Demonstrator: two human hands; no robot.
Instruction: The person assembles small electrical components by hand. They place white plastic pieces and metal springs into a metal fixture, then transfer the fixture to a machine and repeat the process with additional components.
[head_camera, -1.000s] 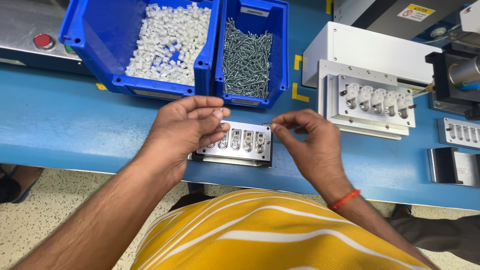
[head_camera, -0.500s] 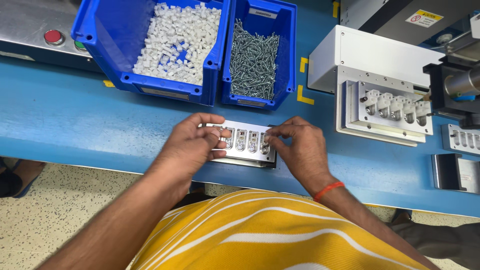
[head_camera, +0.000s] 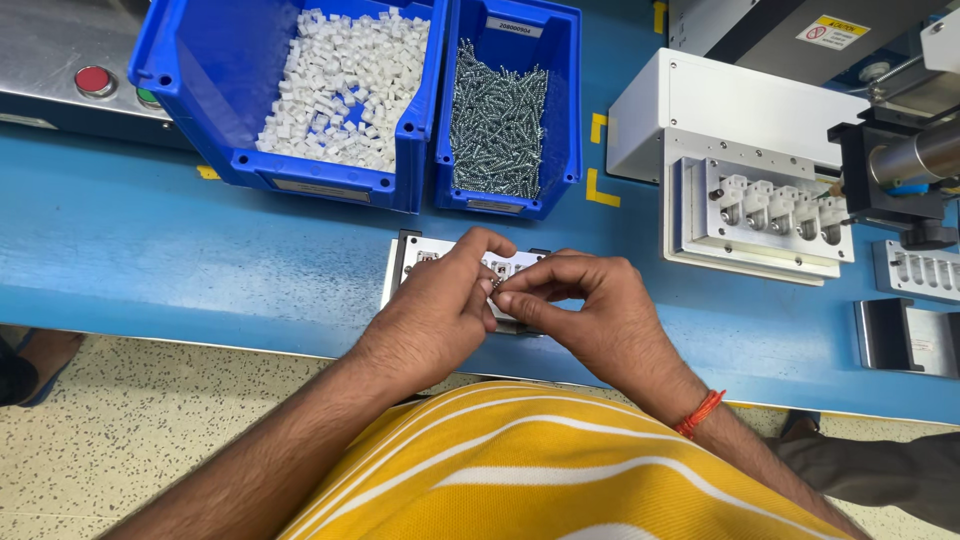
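Observation:
My left hand (head_camera: 440, 305) and my right hand (head_camera: 585, 310) meet over a small metal fixture plate (head_camera: 412, 262) on the blue bench. Their fingertips pinch together around a small silver screw (head_camera: 496, 283), and I cannot tell which hand carries it. The plate holds a row of small white parts, mostly hidden under my hands. An orange thread band sits on my right wrist.
At the back stand a blue bin of white plastic parts (head_camera: 340, 85) and a blue bin of screws (head_camera: 500, 115). To the right, a white machine fixture (head_camera: 765, 210) holds a row of white parts. More metal fixtures (head_camera: 915, 270) lie at far right. A red button (head_camera: 93, 79) is far left.
Both hands have drawn together over the middle of the plate; a second ago they were at its two ends. The view has shifted a little.

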